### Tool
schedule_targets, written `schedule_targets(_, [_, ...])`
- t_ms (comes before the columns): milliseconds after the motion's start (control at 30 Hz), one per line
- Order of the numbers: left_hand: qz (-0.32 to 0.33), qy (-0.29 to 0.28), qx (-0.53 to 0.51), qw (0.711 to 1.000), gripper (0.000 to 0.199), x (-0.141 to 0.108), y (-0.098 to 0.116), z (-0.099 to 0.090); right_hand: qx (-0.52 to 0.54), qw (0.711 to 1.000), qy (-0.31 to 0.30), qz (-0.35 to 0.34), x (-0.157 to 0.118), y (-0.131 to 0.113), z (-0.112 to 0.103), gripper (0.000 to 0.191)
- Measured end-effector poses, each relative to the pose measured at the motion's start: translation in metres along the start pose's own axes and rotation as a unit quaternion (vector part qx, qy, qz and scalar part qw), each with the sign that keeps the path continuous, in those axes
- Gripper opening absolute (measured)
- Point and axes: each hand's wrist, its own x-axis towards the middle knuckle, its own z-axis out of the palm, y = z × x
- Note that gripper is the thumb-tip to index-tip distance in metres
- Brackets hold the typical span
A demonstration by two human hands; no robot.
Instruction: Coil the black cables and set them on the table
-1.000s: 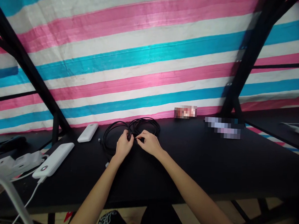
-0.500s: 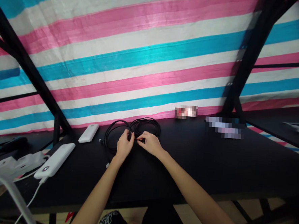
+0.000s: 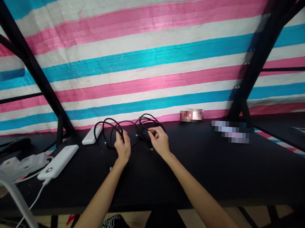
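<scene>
Loops of black cable rise from my left hand, whose fingers are closed around them just above the dark tabletop. A second bundle of black cable loops is at my right hand. That hand pinches the bundle at its near right side. A thin run of cable joins the two bundles at the back. Small light connector ends show near the loops, one of them below my left wrist. My fingers partly hide the cable inside each grip.
Two white power banks lie to the left, one behind the loops and one nearer with a white cable plugged in. A white power strip is at the far left. Black frame posts stand before a striped sheet.
My hands have moved apart. The left has lifted its loops up and leftward, and the right has shifted slightly right, raising its bundle.
</scene>
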Motion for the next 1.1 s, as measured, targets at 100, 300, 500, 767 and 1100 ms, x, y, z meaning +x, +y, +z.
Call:
schedule_targets(100, [0.004,-0.005,-0.02,1.0,0.022,-0.001,-0.001,0.001,0.001,0.999,0.043,-0.005,0.002,-0.002,-0.003,0.014])
schedule_targets(300, [0.008,-0.011,-0.014,1.0,0.02,-0.002,-0.002,0.0,-0.008,0.995,0.1,-0.016,0.003,-0.005,-0.007,0.012])
schedule_targets(500, [-0.001,-0.064,0.007,0.998,0.023,-0.001,-0.001,0.0,-0.006,0.992,0.123,-0.021,0.004,-0.007,-0.008,0.011])
schedule_targets(767, [-0.007,-0.145,0.059,0.988,0.026,-0.001,-0.003,0.0,-0.009,0.994,0.113,0.003,0.004,-0.013,-0.011,0.017])
schedule_targets(1100, [0.031,-0.264,0.114,0.957,0.026,-0.003,0.001,0.002,0.008,0.999,-0.019,-0.039,-0.001,-0.016,-0.005,0.016])
